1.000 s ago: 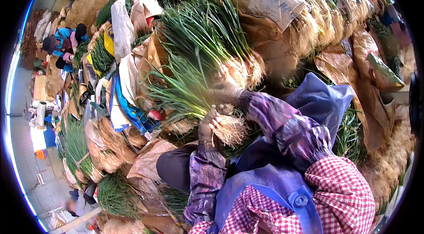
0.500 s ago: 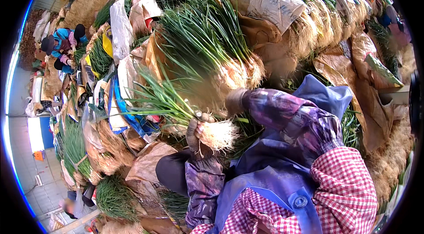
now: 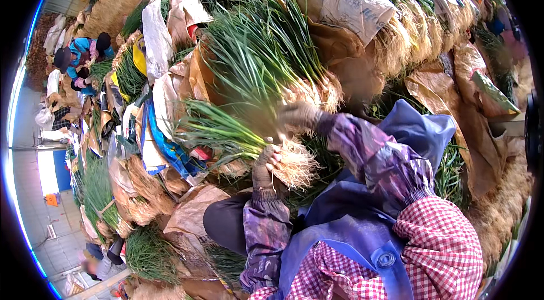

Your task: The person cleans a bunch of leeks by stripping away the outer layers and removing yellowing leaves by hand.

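My gloved left hand (image 3: pixel 264 168) is closed round a bunch of scallions (image 3: pixel 238 140). Their green leaves point up and to the left, and the pale, stringy roots (image 3: pixel 296 164) fan out to the right of the fist. Just above those roots is my right hand (image 3: pixel 300 116), also gloved, its fingers toward the bunch. A blur covers its fingertips, so whether it holds a stalk cannot be made out. Beyond both hands lies a larger heap of scallions (image 3: pixel 266 45), roots toward me.
Brown paper (image 3: pixel 340 45) and a pale sack (image 3: pixel 357 5) lie behind the heap. More root bundles (image 3: pixel 419 33) line the far right. At left are blue sheeting (image 3: pixel 164 138) and more scallions (image 3: pixel 96 186). Another person (image 3: pixel 82 56) works at far left.
My right hand has moved slightly left, close over the bunch. My left hand has shifted a little to the right, and the bunch in it looks fuller.
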Tool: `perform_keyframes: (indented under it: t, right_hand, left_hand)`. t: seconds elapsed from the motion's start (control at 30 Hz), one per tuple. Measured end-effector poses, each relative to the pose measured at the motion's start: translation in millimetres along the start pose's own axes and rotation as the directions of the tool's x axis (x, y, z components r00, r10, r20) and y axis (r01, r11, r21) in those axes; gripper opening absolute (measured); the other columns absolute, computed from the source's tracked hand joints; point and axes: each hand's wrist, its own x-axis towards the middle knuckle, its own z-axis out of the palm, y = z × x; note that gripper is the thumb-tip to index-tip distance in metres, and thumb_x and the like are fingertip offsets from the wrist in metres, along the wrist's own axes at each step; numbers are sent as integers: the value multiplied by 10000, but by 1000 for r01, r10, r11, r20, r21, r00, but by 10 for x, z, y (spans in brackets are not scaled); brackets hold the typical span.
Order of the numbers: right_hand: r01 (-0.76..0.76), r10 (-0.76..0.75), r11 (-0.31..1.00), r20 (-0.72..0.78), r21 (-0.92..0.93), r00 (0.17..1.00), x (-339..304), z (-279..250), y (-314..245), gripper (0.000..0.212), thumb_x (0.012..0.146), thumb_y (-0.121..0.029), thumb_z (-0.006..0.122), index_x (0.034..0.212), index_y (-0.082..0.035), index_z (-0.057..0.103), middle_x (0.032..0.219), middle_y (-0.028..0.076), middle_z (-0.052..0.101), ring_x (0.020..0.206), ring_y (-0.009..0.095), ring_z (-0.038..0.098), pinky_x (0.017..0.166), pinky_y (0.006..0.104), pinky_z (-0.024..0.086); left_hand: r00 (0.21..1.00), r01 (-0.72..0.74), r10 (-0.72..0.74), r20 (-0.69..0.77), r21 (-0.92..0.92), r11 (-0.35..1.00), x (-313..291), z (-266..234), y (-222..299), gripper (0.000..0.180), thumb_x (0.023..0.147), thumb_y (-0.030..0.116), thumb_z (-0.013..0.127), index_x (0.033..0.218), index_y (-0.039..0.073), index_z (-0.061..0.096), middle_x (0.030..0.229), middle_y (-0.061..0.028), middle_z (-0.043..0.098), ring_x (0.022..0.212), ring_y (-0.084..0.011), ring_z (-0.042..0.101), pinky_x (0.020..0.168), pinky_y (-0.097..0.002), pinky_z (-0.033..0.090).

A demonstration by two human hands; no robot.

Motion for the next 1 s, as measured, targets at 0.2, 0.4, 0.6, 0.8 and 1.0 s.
perform_keyframes:
  t: [0.2,0.4,0.6,0.8,1.0]
  right_hand:
    - [-40,49,967,-29,253,998,-101,367,171,278,822,-267,693,909,-6,651,703,40,625,679,108,587,612,254,486]
    - [361,-354,931,-377,-55,856,387,332,744,232,847,-265,657,926,-46,661,763,64,662,684,150,599,629,276,497]
    - [20,-38,678,-8,-735,999,105,-142,859,306,831,-254,673,1047,-39,647,910,99,686,797,193,645,749,327,503]
    - [475,-510,850,126,230,851,229,450,661,299,837,-305,667,994,-57,611,676,1,569,499,66,476,469,195,391]
    - [-4,-135,807,192,591,972,43,846,255,209,829,-264,632,851,-56,629,557,-20,511,415,55,420,392,190,339]
  left_hand:
    - [992,105,-100,77,-72,992,-59,-70,-1,208,805,135,688,927,-8,599,730,-39,585,565,-71,502,498,-159,418]
    - [947,269,-188,259,-324,907,-128,178,60,199,808,109,665,977,51,579,899,-74,610,692,-149,567,647,-294,515]
    - [863,333,-115,491,-384,861,-311,101,18,245,800,74,636,1010,79,510,983,-92,513,844,-236,555,809,-418,503]
    - [786,368,-45,617,-408,836,-542,294,85,342,807,154,641,1064,-19,497,987,-92,522,911,-249,522,805,-396,471]
    - [797,327,52,601,-503,800,-590,154,79,275,832,143,612,1047,1,515,986,-76,524,919,-224,499,841,-373,449]
